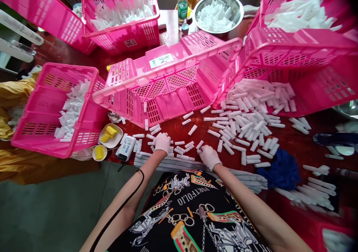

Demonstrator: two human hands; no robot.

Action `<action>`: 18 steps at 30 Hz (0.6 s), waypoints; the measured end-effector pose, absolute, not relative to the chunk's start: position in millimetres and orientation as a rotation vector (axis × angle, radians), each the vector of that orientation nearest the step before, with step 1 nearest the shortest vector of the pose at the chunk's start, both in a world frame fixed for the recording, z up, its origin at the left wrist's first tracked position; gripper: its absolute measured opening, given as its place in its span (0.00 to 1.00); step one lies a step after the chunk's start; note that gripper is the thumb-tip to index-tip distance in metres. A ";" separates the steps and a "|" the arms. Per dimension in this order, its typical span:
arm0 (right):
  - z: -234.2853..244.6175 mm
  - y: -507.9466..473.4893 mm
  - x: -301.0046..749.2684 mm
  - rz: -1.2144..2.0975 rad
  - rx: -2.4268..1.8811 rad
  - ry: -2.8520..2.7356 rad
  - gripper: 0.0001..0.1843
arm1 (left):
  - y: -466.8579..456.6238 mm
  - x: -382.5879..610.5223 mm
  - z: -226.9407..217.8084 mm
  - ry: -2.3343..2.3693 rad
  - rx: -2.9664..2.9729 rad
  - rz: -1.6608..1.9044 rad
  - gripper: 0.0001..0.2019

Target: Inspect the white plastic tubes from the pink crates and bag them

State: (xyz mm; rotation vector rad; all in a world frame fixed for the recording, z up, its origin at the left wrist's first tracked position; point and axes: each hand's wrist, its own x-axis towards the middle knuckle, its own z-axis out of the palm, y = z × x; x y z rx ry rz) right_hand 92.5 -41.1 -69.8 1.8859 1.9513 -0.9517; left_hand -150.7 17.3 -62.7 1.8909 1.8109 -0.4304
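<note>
Two gloved hands, left (162, 143) and right (209, 157), sit apart, fingers curled, among white tubes (192, 130), their grip impossible to tell.

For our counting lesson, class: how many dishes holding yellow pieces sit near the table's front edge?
2. The squarish dish stands just right of the lower-left pink basket; the smaller round dish is below it in the picture. Others could be hidden from view.

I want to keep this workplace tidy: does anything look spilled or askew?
Two pink baskets lie on their sides. From the right one, white pieces spread loosely over the red table, which looks like a spill but may be deliberate.
</note>
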 end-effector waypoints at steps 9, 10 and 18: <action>35.3 1.1 83.8 -2.447 2.435 1.646 0.23 | -3.8 -92.3 9.6 1.438 1.177 0.545 0.19; 44.0 4.3 83.4 -2.417 2.471 1.667 0.23 | -5.4 -85.5 19.0 1.391 1.159 0.585 0.19; 63.5 14.1 96.7 -2.239 2.390 1.971 0.18 | -3.6 -78.4 42.9 1.418 1.247 0.645 0.12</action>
